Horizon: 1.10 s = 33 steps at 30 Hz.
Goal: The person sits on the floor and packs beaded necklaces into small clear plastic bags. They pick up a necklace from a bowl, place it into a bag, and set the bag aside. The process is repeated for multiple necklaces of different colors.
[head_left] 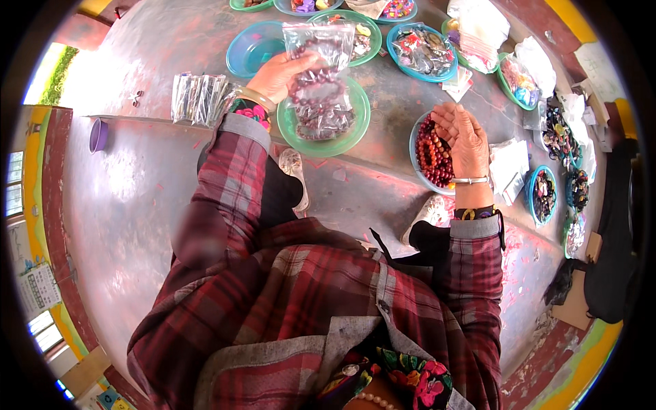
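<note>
My left hand [277, 76] is closed on the upper side of a clear plastic bag [318, 35] with dark red beaded bracelets [320, 92] inside. The bag hangs over a green bowl [355, 133], and its lower part overlaps the bowl in view; whether it rests there I cannot tell. My right hand [466, 140] is at the right edge of a pale blue bowl full of red and brown beaded bracelets [432, 160]. Its fingers are stretched and slightly curled over the beads, and I see nothing held in them.
A blue basin [254, 49] stands beyond my left hand. Bundled clear packets [199, 98] and scissors [137, 98] lie at left, near a purple bowl [99, 135]. Bowls of packaged goods [422, 51] line the far side. At right are white packets [508, 167] and a bowl of dark trinkets [542, 197].
</note>
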Tool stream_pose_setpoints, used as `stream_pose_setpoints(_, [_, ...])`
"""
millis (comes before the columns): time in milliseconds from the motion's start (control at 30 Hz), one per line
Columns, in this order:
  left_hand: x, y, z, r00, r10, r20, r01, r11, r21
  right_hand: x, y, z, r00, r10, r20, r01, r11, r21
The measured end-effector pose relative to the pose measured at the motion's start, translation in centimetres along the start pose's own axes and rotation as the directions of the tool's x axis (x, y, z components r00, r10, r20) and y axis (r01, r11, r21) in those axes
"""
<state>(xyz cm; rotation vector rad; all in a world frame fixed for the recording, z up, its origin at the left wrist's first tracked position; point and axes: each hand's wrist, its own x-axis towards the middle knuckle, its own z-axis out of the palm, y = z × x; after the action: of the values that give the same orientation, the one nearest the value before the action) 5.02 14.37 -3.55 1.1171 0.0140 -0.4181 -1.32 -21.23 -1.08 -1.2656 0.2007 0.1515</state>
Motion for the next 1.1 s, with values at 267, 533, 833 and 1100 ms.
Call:
stream_pose_setpoints(267, [3.4, -6.7, -3.8, 0.861, -0.489, 0.139, 0.210, 0.590, 0.779, -0.3, 0.5, -0.1, 0.994, 0.065, 0.093, -0.056, 0.994, -0.097])
stream_pose_setpoints(533, [6.2, -9.2, -2.9, 0.759, -0.652, 0.004, 0.026, 0.036, 0.999, -0.5, 0.8, 0.5, 0.985, 0.113, 0.133, -0.087, 0.979, -0.187])
stream_pose_setpoints(833, [7.7, -12.1, -3.9, 0.736, -0.677, -0.021, -0.038, -0.072, 0.997, -0.4, 1.2, 1.1, 0.971, 0.153, 0.185, -0.090, 0.946, -0.312])
stream_pose_setpoints(1100, [7.6, -12.9, -3.3, 0.978, -0.206, -0.030, 0.011, -0.095, 0.995, -0.5, 1.4, 1.2, 0.965, 0.168, 0.202, -0.093, 0.937, -0.337])
